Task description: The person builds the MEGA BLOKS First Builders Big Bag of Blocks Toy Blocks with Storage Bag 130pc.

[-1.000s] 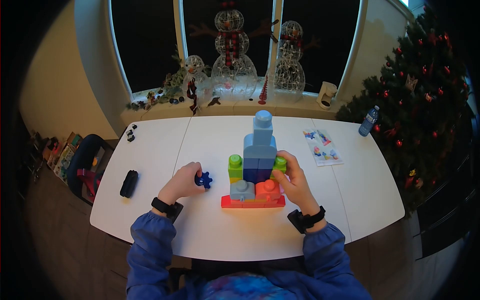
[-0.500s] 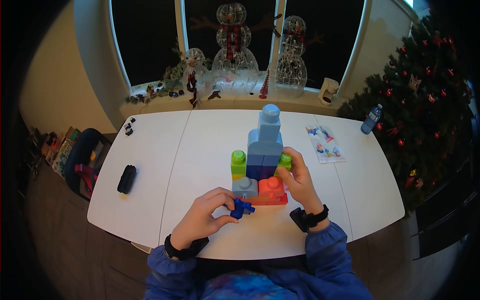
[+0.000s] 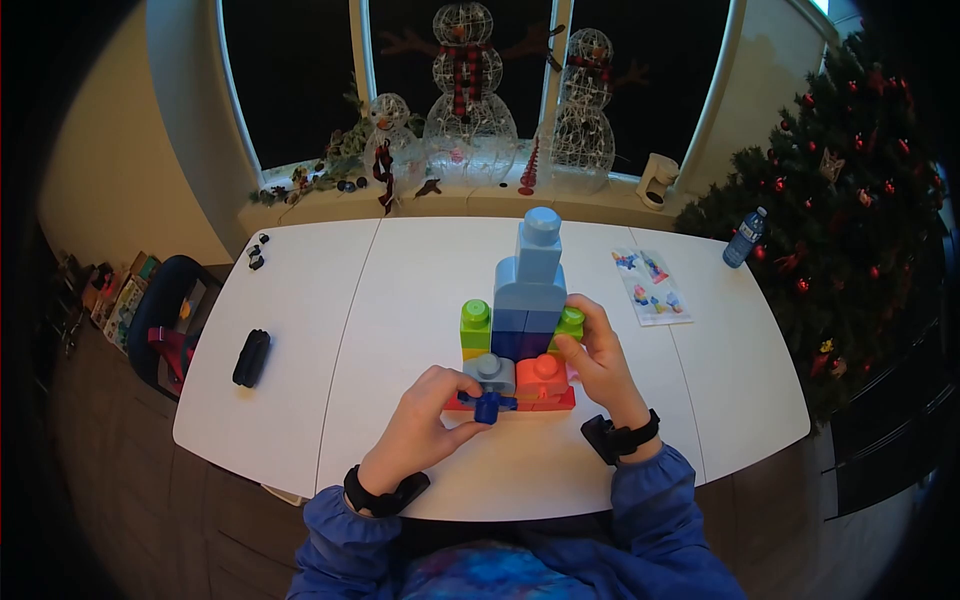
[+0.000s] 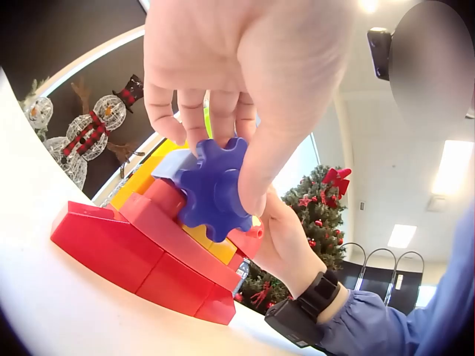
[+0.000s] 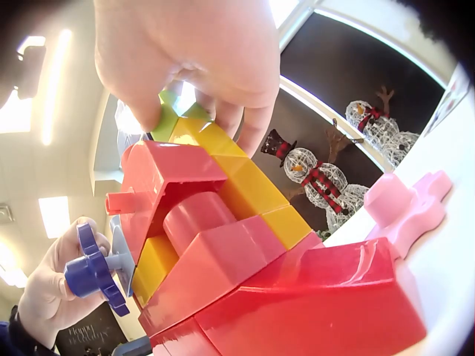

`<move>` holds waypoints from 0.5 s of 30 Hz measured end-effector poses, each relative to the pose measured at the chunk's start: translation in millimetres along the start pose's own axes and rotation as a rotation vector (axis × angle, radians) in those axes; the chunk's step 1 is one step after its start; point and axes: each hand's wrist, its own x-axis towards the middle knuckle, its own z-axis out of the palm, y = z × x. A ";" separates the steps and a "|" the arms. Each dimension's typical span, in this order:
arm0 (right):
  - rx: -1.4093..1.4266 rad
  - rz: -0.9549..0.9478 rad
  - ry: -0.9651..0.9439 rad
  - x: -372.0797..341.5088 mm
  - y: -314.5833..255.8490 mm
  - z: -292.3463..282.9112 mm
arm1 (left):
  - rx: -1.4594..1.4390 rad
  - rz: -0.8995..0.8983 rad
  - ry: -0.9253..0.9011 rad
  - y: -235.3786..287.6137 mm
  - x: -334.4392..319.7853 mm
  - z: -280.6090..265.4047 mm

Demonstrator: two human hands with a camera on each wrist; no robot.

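My left hand (image 3: 425, 420) pinches a dark blue toy gear (image 3: 487, 407) between thumb and fingers, in front of a build of big toy blocks. In the right wrist view the gear (image 5: 96, 271) sits right at the peg of the grey-blue block (image 3: 490, 372). An orange-red block (image 3: 541, 373) with its own peg is beside that one, above the red base (image 3: 548, 404). Behind them rises a blue tower (image 3: 530, 295). On the build's right side, my right hand (image 3: 600, 365) grips a lime green block (image 3: 570, 320).
A pink gear (image 5: 412, 208) lies by the build's right side. Further right are a picture sheet (image 3: 653, 288) and a water bottle (image 3: 745, 238). At the table's left are a black case (image 3: 252, 358) and small black items (image 3: 257, 255). Snowman figures line the windowsill.
My left hand has carried the blue gear right, from the table left of the build to the front of the grey-blue block, turning it on the way. My right hand keeps its grip.
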 end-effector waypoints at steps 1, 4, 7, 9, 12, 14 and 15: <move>0.000 0.002 -0.003 0.3 -0.3 -0.2 | -0.003 0.003 -0.005 -2.8 -0.6 0.5; -0.004 0.007 -0.015 0.4 -0.9 -1.1 | 0.012 -0.045 0.030 -8.6 -2.2 0.0; -0.019 -0.005 -0.021 1.0 -0.1 -2.3 | -0.052 -0.120 0.061 -10.3 2.6 0.5; -0.029 -0.024 -0.012 1.2 0.0 -1.0 | -0.169 -0.171 0.002 -16.7 9.6 -0.6; -0.032 -0.033 -0.023 2.0 2.6 -2.2 | -0.330 -0.205 -0.147 -35.1 20.8 -0.1; -0.038 -0.019 -0.021 1.6 0.5 -2.3 | -0.334 -0.170 -0.194 -36.7 27.4 0.7; -0.041 -0.011 -0.019 1.3 -0.1 -2.3 | -0.311 -0.166 -0.201 -35.7 29.3 -0.1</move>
